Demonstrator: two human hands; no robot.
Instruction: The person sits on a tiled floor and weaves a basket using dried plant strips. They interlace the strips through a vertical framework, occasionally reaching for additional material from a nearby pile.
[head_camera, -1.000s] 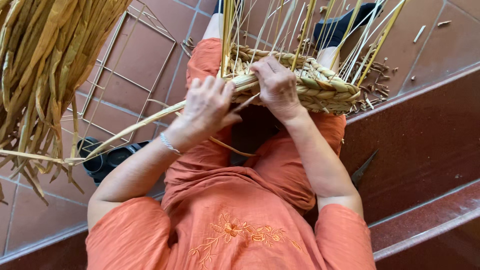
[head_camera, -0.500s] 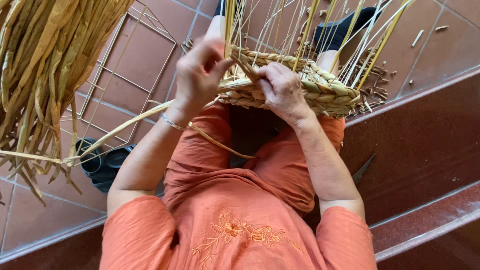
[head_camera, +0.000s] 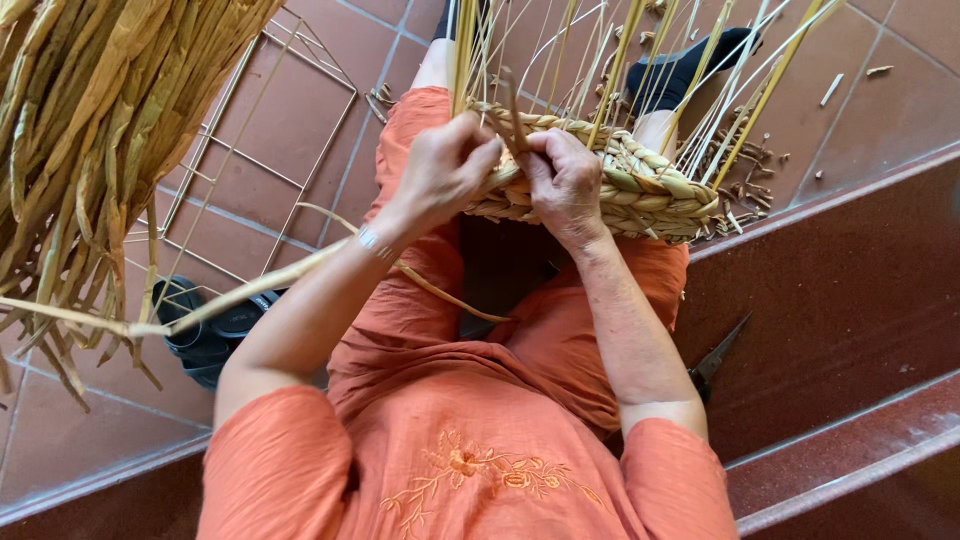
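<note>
Both hands have closed in at the basket rim since half a second ago, the left hand (head_camera: 447, 170) dropping from its raised pull. Its grip is pinched on a flat straw strand (head_camera: 260, 285) trailing toward 8 o'clock; the right hand (head_camera: 566, 180) clenches the braided rim of the basket (head_camera: 640, 190), which rests on the lap. Pulling too hard could likely snap the strand, or bend the upright stakes (head_camera: 610, 70) at 12 o'clock.
</note>
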